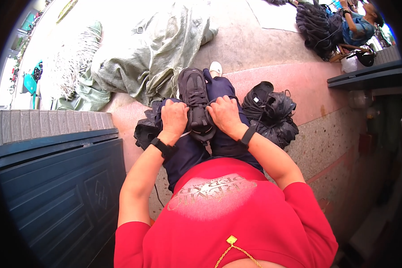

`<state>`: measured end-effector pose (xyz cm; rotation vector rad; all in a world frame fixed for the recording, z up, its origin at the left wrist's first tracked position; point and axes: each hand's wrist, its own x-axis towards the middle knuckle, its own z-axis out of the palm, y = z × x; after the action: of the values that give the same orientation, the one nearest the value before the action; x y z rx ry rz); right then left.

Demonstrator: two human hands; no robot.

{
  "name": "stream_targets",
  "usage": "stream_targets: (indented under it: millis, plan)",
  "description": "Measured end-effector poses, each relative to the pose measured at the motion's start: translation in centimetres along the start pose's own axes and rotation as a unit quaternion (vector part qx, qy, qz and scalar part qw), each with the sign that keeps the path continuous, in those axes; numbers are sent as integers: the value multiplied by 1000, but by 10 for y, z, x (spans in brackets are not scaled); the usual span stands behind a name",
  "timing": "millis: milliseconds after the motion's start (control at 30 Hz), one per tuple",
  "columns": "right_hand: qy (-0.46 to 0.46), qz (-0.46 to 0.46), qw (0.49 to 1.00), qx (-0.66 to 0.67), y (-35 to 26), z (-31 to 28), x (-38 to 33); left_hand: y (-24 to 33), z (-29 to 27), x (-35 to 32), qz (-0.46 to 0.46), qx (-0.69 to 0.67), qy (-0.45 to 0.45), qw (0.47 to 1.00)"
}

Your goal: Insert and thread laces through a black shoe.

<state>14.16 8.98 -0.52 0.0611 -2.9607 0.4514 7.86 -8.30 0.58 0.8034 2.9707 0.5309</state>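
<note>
A black lace-up sneaker (194, 89) rests on my lap between my knees, its toe pointing away and its heel toward me. My left hand (174, 117) is closed at the shoe's left side, fingers curled against it. On the opposite side my right hand (228, 114) is closed in the same way. The fingertips are partly hidden, so I cannot tell whether lace ends are pinched in them. Dark laces cross the top of the shoe.
More black shoes (260, 96) and a dark bundle (279, 114) lie right of my legs; another dark shoe (145, 134) lies left. Ahead are a grey-green sheet (138, 58) and a pile of white cords (78, 62). Blue doors (67, 192) flank me; a person (359, 29) sits far right.
</note>
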Motion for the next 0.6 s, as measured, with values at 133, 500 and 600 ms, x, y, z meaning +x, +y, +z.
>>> stream_targets:
  millis: [133, 500, 600]
  plan:
    - [-25, 7, 1000, -1, -1, -3, -5, 22, -6, -13, -4, 27, 25, 999]
    - [52, -2, 994, 95, 15, 16, -13, 10, -3, 44, 60, -64, 14, 996]
    - [27, 7, 995, 91, 12, 14, -12, 48, 2, 75, -62, -295, -208, 930]
